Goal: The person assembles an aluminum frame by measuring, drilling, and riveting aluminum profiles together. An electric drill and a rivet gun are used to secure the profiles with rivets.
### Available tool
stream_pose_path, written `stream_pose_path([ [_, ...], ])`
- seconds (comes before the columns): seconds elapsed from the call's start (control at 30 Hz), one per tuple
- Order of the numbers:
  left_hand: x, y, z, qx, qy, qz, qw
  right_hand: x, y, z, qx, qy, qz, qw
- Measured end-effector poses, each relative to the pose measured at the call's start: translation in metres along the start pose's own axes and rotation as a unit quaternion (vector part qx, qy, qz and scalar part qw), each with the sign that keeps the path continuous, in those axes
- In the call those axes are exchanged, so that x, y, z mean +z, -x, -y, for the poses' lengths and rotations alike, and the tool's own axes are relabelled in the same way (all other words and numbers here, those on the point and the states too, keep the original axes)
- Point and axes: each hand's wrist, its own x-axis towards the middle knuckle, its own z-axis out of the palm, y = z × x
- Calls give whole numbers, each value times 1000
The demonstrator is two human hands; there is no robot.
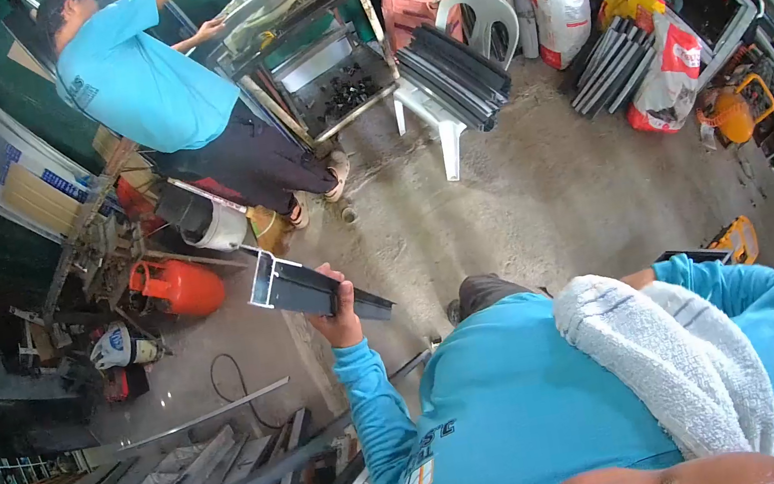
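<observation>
My left hand [338, 319] is closed around a dark grey metal profile [309, 290], a length of hollow aluminium section. Its cut end, showing bright bare edges, points up and to the left over the floor, while the other end runs out to the right past my fingers. My right hand [638, 279] is mostly covered by the white towel [663, 355] draped over my shoulder; its fingers are hidden. A dark frame-like piece [695, 256] shows just beyond my right sleeve.
A person in a blue shirt [153, 76] stands at a workbench [300, 12]. Dark profiles [457, 74] lie across a white plastic chair [445, 126]. An orange gas cylinder [179, 285] lies at left, near a bucket [218, 226]. Sacks [562, 1] stand at back right; metal offcuts [191, 476] lie lower left.
</observation>
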Motion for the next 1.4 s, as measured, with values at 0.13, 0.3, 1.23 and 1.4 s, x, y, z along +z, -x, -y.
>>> stream_pose_path([
  [0.13, -29, -42, 10, -5, -10, -27, 1000, -66, -39, 52, -25, 26, 29, 999],
  [0.3, -69, -91, 30, 9, -53, -55, 997, -164, -115, 141, -150, 56, 91, 983],
  [1.23, -118, -388, 109, -78, -70, 301, 948, -312, -233, 677, -729, -4, -328, 600],
  [1.4, -145, -422, 124, -30, -27, 394, 918, -279, -208, 706, -604, 3, -438, 666],
])
